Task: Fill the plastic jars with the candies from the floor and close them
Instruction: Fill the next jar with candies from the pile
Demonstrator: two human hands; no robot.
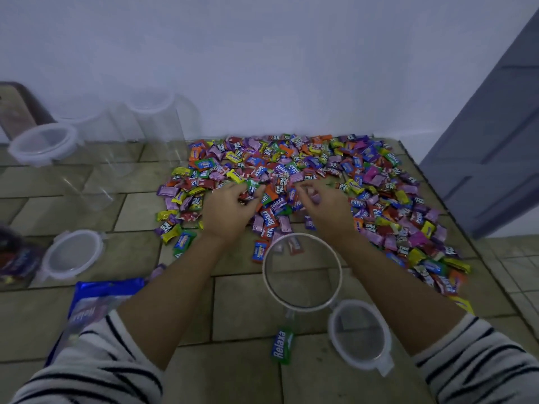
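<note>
Both hands are in the near edge of the candy pile [291,182] on the tiled floor [87,205], so the step in hand looks like gathering a scoop. The left hand [230,209] is curled, fingers bent inward over several wrappers; it seems to have some gathered, though how many it grips I cannot tell. The right hand [323,207] is also cupped, fingertips pinching at candies; blur hides whether it has hold of any.

The open jar [302,272] stands just beside the wrists, between the forearms, and looks almost empty, with perhaps 2 candies showing near its far side. Its likely lid [360,335] lies next to it on the right; another lid [73,256] lies to the left. 3 more clear jars [96,158] wait by the wall.

The next move calls for closing both hands together, lifting the load back over the jar mouth and releasing without spilling. Filling has barely begun.
</note>
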